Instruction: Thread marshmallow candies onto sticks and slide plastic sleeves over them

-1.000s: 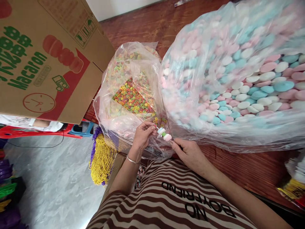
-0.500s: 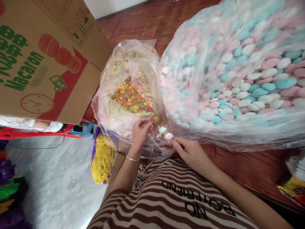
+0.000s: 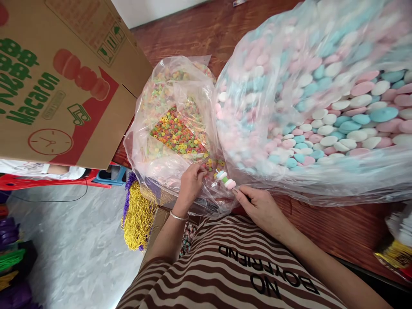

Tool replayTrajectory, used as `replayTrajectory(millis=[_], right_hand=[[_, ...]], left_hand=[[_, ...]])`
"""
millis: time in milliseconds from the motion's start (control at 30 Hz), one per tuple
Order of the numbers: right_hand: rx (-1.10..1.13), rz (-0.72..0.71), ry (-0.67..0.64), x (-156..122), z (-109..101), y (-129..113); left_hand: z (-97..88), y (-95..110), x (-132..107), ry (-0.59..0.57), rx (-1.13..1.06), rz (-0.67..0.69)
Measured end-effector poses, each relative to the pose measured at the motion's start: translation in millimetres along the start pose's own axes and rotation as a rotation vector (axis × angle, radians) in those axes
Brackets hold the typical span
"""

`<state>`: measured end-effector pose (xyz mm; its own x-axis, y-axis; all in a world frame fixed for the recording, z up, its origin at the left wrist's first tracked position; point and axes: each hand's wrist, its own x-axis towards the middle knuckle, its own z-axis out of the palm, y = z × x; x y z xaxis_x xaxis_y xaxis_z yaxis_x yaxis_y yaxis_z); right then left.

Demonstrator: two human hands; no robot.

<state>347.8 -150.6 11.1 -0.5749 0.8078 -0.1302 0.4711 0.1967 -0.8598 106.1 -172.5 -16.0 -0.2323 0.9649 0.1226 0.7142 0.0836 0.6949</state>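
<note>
My right hand (image 3: 259, 208) pinches the lower end of a short candy skewer (image 3: 225, 178), threaded with pale blue, white, green and pink pieces. The skewer is tilted, its blue end pointing up and left. My left hand (image 3: 191, 183), a bracelet on its wrist, has its fingertips pressed together just left of the skewer; anything between them is too small to make out. Beyond that hand lies an open clear bag of small ring-shaped candies (image 3: 180, 133) in red, orange, yellow and green. Several of these rings (image 3: 210, 164) lie near the bag's front edge.
A large clear bag of pink, white and blue candies (image 3: 331, 133) fills the right of the wooden table (image 3: 180, 34). At left stands a cardboard box (image 3: 74, 86) printed "Macaron". Gold bead strings (image 3: 139, 219) hang by the table edge. A yellow packet (image 3: 394, 255) lies far right.
My left hand has curled in more and its fingertips have dropped slightly. My right hand and the candy skewer have barely shifted.
</note>
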Motion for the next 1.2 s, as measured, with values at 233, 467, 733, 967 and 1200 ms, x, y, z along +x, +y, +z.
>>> replayTrajectory(millis=[233, 467, 733, 967, 1200], right_hand=[[0.014, -0.001, -0.011, -1, 2, 2], [0.033, 0.009, -0.04, -2, 1, 1], [0.045, -0.006, -0.034, -2, 0, -1], [0.06, -0.009, 0.02, -7, 1, 2], [0.093, -0.044, 0.15, -17, 1, -3]], left_hand=[[7.6, -2, 13, -0.046, -0.053, 0.019], [5.8, 6, 8, 0.07, -0.296, -0.148], [12.8, 28, 4, -0.03, -1.022, -0.56], [14.6, 39, 5, -0.036, -0.963, -0.47], [27.8, 63, 7, 0.119, -1.138, -0.425]])
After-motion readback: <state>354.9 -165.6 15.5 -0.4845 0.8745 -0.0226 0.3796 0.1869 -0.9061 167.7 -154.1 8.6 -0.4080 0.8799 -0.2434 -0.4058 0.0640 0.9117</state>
